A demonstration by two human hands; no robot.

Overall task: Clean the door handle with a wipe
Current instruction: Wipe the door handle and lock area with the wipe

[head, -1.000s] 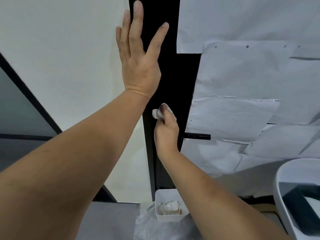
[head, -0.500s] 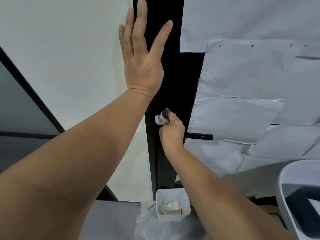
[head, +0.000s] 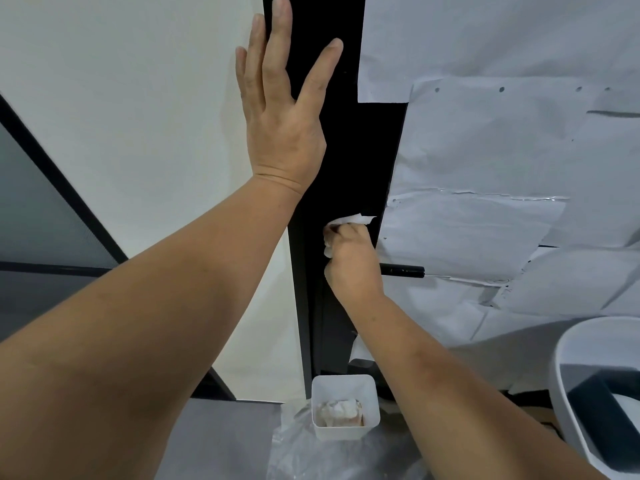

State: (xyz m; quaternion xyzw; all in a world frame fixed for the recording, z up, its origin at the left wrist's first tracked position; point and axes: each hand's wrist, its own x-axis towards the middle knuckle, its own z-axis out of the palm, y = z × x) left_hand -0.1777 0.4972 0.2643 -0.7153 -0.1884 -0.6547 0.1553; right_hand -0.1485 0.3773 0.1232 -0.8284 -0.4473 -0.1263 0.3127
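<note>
- the right hand hides the inner end of the door handle.
- most of the wipe is hidden in that hand.
- right of the door handle, the white bin is cut off by the edge.

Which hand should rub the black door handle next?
The right hand, probably. It already holds the wipe in its grip, right at the door handle. The left hand is flat against the black door frame higher up, with no wipe.

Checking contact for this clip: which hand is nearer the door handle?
Right. The right hand holds the wipe at the door handle; the left hand presses flat, well above it.
</note>
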